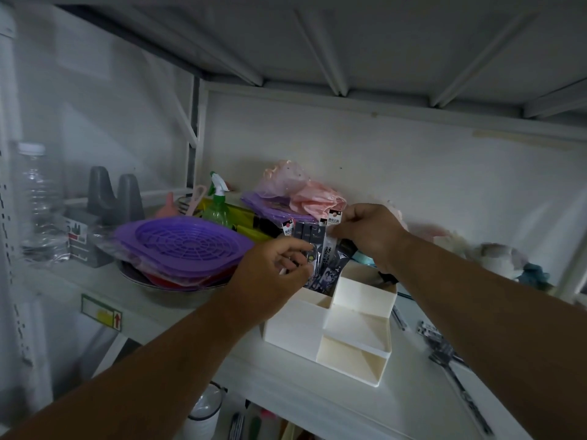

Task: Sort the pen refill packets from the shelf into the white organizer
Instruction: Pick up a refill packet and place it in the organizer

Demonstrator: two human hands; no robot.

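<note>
Your left hand [270, 265] hid the lower part of the dark plastic pen refill packets [317, 249]; their print was too small to read, and the stepped white plastic organizer [349, 338] concealed their bottoms.

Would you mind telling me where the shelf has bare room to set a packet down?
Bare shelf lies in front of the white organizer. It is crowded left around the purple basket and behind near the pink bags.

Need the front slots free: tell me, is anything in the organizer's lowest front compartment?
No, the lowest front compartment of the white organizer shows only bare walls; the refill packets stand at its back.
</note>
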